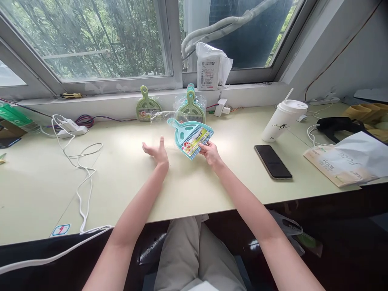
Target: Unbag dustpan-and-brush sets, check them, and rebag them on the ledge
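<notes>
My right hand point(211, 154) grips the lower right edge of a turquoise dustpan point(179, 136) with a striped brush and a bright printed label on it. The dustpan is tilted above the table, its handle pointing up and left. Just left of it, my left hand point(158, 153) is open, thumb up and fingers spread, holding nothing. Thin clear plastic film point(163, 115) shows by the dustpan's handle; where it ends is hard to make out. Behind, a green dustpan point(148, 106) and a stack of dustpans point(190, 106) in clear wrapping lean against the window ledge.
On the right are a white paper cup point(281, 121) with a straw, a black phone point(273, 161) and a paper bag point(336, 165). White cables point(87, 173) and a power strip point(72, 130) lie on the left. A wrapped white package point(209, 68) stands on the ledge.
</notes>
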Demonstrator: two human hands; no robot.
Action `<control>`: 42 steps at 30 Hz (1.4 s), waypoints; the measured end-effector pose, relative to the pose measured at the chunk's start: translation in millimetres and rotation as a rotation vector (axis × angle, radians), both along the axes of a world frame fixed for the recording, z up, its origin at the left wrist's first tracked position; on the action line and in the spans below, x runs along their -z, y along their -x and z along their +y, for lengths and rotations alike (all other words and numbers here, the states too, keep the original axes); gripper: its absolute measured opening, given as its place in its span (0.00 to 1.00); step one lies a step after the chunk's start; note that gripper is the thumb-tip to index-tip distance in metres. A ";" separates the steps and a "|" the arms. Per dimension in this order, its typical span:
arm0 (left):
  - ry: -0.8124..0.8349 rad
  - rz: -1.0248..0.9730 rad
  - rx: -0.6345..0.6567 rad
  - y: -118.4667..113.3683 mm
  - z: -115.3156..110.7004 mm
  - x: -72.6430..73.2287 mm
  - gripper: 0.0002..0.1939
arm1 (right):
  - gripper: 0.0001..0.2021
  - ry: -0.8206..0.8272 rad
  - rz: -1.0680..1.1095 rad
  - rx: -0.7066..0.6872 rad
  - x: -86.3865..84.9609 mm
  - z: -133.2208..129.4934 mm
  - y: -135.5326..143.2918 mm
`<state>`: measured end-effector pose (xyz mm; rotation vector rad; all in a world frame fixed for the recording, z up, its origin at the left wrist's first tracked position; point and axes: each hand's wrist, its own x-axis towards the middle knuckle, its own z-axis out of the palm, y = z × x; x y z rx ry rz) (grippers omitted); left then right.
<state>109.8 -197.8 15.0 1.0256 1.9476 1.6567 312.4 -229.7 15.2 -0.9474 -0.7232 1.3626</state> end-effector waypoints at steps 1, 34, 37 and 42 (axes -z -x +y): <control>-0.061 0.096 0.066 0.9 1.7 1.2 0.46 | 0.08 0.002 -0.033 0.001 -0.6 0.1 -1.0; 0.006 -0.502 1.045 -52.0 -24.7 -8.3 0.29 | 0.09 -0.058 0.143 0.195 -2.2 0.4 8.6; 0.000 -0.513 0.950 -46.8 -19.9 -4.6 0.25 | 0.09 -0.059 0.111 0.122 -2.5 0.8 11.2; -0.024 -0.556 0.968 -57.8 -33.5 -3.9 0.28 | 0.11 -0.083 0.106 0.128 -1.9 2.9 11.1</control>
